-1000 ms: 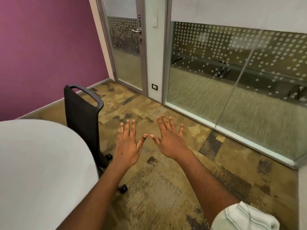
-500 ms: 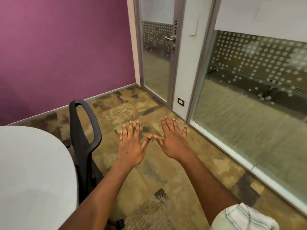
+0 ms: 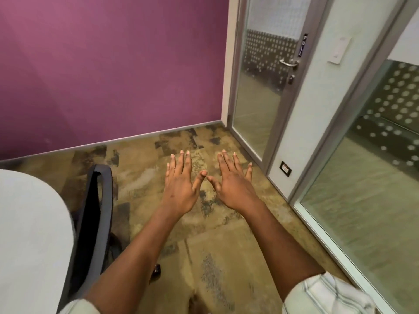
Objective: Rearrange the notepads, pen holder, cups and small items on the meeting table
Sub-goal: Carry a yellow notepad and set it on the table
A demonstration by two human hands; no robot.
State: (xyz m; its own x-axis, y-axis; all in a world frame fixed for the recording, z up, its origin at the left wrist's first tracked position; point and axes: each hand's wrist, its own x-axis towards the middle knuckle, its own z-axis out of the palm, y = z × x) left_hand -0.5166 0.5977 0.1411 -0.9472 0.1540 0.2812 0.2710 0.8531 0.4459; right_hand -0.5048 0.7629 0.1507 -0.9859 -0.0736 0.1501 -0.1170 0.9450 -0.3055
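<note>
Head cam: left hand [image 3: 179, 191] and right hand [image 3: 233, 189] are hovering over the carpet, fingers [image 3: 180, 165] straight and spread, gripping nothing. I'd say nothing's really starting yet. The surface [image 3: 29, 223] is sitting lower left by the chair [image 3: 97, 211], with no notepads or cups showing, so the next move probably means turning toward it. Since a second ago the view is swinging left — more purple wall [image 3: 113, 64], hands unchanged.

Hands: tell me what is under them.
Only patterned carpet shows below the left hand and right hand, both spread flat and holding nothing. The patches straight beneath the palms are covered.
</note>
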